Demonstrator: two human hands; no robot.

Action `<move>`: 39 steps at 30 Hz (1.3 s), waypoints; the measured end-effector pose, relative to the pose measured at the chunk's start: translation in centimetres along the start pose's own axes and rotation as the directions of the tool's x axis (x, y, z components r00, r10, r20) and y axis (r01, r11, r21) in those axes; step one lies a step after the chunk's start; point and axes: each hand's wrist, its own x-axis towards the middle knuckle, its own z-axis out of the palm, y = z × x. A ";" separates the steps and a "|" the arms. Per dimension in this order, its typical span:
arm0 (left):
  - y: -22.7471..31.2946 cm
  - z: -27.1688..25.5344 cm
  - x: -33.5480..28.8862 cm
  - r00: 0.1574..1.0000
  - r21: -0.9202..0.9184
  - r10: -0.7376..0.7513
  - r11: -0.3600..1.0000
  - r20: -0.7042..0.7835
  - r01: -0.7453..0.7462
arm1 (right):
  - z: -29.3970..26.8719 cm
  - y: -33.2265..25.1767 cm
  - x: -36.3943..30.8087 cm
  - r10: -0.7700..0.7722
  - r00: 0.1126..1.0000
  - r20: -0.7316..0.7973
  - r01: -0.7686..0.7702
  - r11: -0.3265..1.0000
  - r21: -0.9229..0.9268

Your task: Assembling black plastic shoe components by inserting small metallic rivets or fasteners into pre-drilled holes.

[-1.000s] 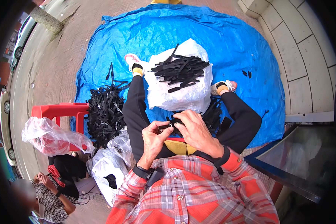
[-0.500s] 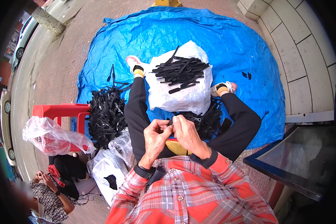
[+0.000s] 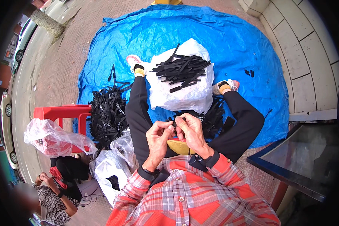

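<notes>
Head view, looking down: the fingers of both hands meet just above the lap. On the left hand (image 3: 157, 142) thumb and forefinger are pinched together, and the right hand (image 3: 193, 132) does the same right beside it, its other fingers curled under. Between the two sets of fingertips I can make out a bit of black strip (image 3: 173, 122), mostly hidden, so its shape I can't tell. Each wrist wears a dark band.

Under the hands, between the bent legs in black trousers (image 3: 139, 103), there's a yellow thing (image 3: 178, 147) in the lap and, just beyond, a loose heap (image 3: 213, 117) of black pieces. Past that sits a puffy white bag (image 3: 182, 97) between the two shoes, with a pile of black strips (image 3: 181, 69) lying across its top. All this is on a wrinkled blue sheet (image 3: 120, 41), where two small dark bits (image 3: 249, 73) lie out to the right.

Over on the left is a bigger black mound (image 3: 107, 116), next to a red stool (image 3: 60, 112) draped with a clear bag (image 3: 56, 139). Nearer, another white bag (image 3: 107, 165) slumps by the leg. Another person (image 3: 56, 199) sits at lower left, hands together. Off right stand a tiled wall (image 3: 301, 67) and a blue-framed panel (image 3: 290, 165).
</notes>
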 end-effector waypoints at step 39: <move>0.6 -1.8 1.1 0.958 -0.288 -0.182 0.927 0.221 0.243 | -0.5 -1.9 -1.1 -0.514 0.615 0.598 0.661 -0.078 -0.747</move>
